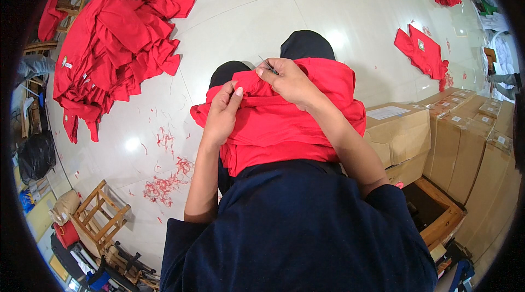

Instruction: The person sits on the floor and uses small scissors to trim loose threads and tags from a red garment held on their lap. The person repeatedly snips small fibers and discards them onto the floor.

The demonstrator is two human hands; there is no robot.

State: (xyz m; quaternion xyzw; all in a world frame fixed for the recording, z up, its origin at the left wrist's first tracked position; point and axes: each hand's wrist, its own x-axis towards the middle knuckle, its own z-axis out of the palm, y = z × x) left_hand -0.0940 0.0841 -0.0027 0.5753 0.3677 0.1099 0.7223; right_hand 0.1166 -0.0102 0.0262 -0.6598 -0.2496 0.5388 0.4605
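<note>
A red garment (284, 128) lies bunched across my lap, over my dark-clad knees. My left hand (221, 114) is closed on a fold of it near the left knee, thumb and fingers pinching the cloth. Just to the right, my right hand (290, 81) is closed around small thread snips (269, 66); their thin metal tips stick out past the thumb and forefinger, close above the cloth. Most of the snips is hidden inside the hand. Whether the tips touch a thread is too small to tell.
A big heap of red garments (120, 46) lies on the left, with red thread scraps (164, 185) on the floor below it. Another red garment (421, 54) lies at right. Cardboard boxes (399, 133) stand close by my right arm, and a wooden stool (101, 215) at lower left.
</note>
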